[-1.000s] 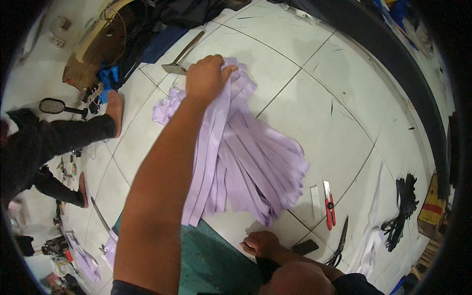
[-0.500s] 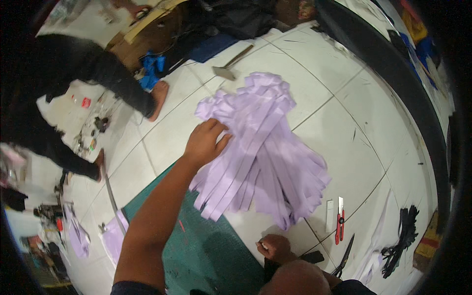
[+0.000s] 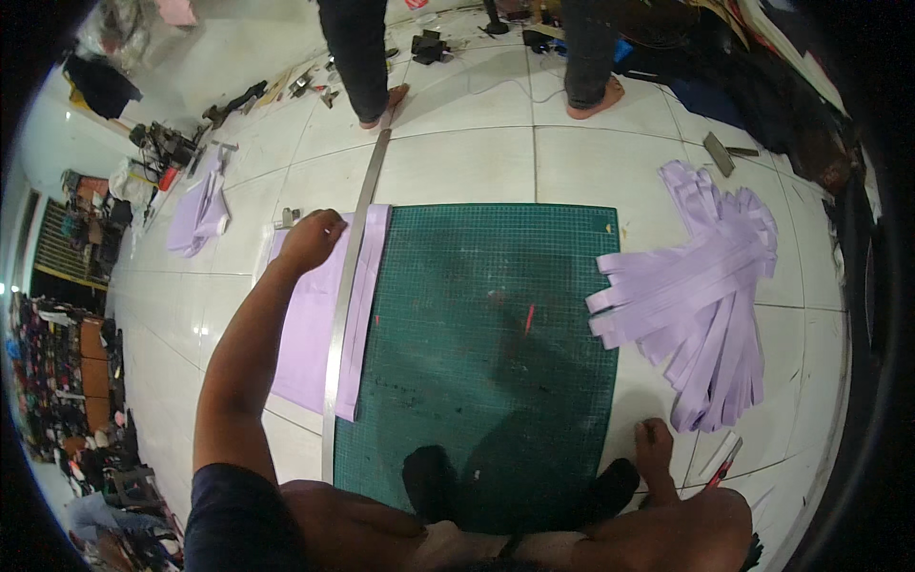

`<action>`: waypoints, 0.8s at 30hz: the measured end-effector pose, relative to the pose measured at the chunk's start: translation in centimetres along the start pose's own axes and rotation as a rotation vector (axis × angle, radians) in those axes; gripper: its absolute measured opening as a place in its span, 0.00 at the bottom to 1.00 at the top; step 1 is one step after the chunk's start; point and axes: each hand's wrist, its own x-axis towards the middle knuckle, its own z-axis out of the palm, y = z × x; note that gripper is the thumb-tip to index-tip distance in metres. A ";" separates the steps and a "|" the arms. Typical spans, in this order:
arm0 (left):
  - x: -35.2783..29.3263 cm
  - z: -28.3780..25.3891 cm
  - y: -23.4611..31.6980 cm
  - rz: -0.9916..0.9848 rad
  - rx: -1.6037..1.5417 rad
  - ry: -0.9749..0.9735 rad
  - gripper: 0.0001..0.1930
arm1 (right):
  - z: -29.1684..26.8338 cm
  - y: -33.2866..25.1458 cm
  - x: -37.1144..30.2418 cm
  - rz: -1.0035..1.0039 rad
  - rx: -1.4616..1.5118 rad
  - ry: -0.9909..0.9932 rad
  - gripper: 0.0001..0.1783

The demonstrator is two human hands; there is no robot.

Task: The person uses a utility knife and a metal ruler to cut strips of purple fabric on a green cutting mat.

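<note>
My left hand (image 3: 317,240) is over the far end of a folded lilac cloth (image 3: 310,329), its fingers bent together beside a long metal ruler (image 3: 347,315). What the fingertips pinch, if anything, is too small to tell. The ruler lies lengthwise across the cloth, near the left edge of a green cutting mat (image 3: 477,286). My right hand (image 3: 654,443) is curled into a fist low on the right, near the floor. Beyond it, a heap of cut lilac strips (image 3: 710,276) spreads over the white tiles, some ends reaching the mat's right edge.
Another person's bare feet (image 3: 599,99) stand beyond the mat, one by the ruler's far end. A hammer (image 3: 721,153) lies at the far right. A red cutter (image 3: 724,469) and a white bar (image 3: 720,455) lie near my right hand. More lilac cloth (image 3: 198,217) rests at the left.
The view has swung left. My left hand has left the lilac strips and is now at the folded cloth and ruler. My right hand stays curled low on the right.
</note>
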 end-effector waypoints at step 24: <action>16.4 14.6 -7.6 0.329 0.016 -0.052 0.11 | -4.5 -7.8 -15.3 0.502 -0.213 0.115 0.12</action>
